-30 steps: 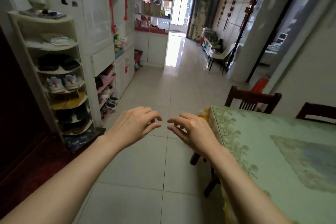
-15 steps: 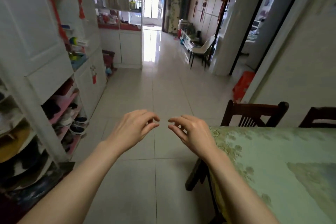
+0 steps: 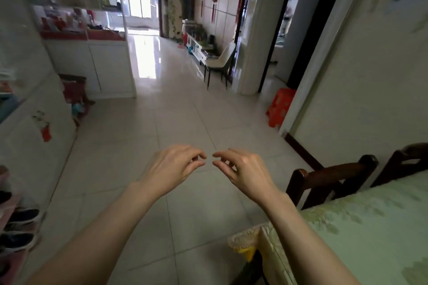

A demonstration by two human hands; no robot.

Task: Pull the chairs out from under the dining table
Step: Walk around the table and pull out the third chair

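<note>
My left hand (image 3: 172,164) and right hand (image 3: 243,170) hover empty, fingers loosely curled, ready for the dark wooden chair (image 3: 328,178) tucked against the green-clothed bench (image 3: 361,233).

Two dark chairs (image 3: 333,177) (image 3: 407,159) at one table (image 3: 370,233). One white chair (image 3: 222,60) down the hall, one orange stool (image 3: 281,106), and two bare hands (image 3: 172,166) (image 3: 245,170) out front.
</note>
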